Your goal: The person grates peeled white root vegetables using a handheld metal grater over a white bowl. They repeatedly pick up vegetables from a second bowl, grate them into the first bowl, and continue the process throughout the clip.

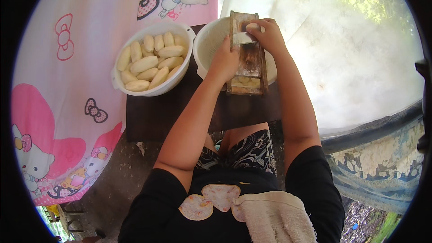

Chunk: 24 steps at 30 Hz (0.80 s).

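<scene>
A wooden slicer board (251,63) with a metal blade plate (244,38) lies across a white bowl (205,40). My left hand (224,62) is closed around the slicer's left rail. Near its far end, my right hand (271,37) grips a pale peeled banana (253,26) against the board, just beyond the blade. The fingers cover most of that banana. Through the gap at the slicer's near end, pale slices (247,82) show inside the bowl. To the left stands a white oval basin (177,77) heaped with whole peeled bananas (144,64).
Both containers stand on a small dark table (175,112) in front of my knees. A pink and white cartoon-print curtain (90,63) hangs close on the left. A whitish translucent sheet (346,63) is on the right, above a dark pipe-like bar (373,130). A towel (279,216) lies on my chest.
</scene>
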Tool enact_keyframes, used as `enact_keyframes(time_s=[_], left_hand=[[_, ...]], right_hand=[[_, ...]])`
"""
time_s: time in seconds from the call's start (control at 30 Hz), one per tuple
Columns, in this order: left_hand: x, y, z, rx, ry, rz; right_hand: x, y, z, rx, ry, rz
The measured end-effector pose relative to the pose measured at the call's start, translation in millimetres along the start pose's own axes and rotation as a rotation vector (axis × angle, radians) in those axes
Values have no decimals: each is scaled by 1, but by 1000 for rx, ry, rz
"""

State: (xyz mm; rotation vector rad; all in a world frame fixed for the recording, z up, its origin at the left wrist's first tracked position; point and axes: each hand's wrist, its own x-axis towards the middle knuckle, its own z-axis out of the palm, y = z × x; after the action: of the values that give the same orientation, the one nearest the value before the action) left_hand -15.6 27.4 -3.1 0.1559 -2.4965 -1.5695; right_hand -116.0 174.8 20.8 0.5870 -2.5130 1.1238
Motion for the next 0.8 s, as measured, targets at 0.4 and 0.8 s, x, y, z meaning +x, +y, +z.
enact_keyframes(time_s=[0.4,0.8], left_hand=[[1,-5,4,-55,38,31],[2,-3,2,-5,53,-6]], right_hand=[[-61,-17,-16,-138,18,-122],[-6,-8,-9,-135,-87,-135]])
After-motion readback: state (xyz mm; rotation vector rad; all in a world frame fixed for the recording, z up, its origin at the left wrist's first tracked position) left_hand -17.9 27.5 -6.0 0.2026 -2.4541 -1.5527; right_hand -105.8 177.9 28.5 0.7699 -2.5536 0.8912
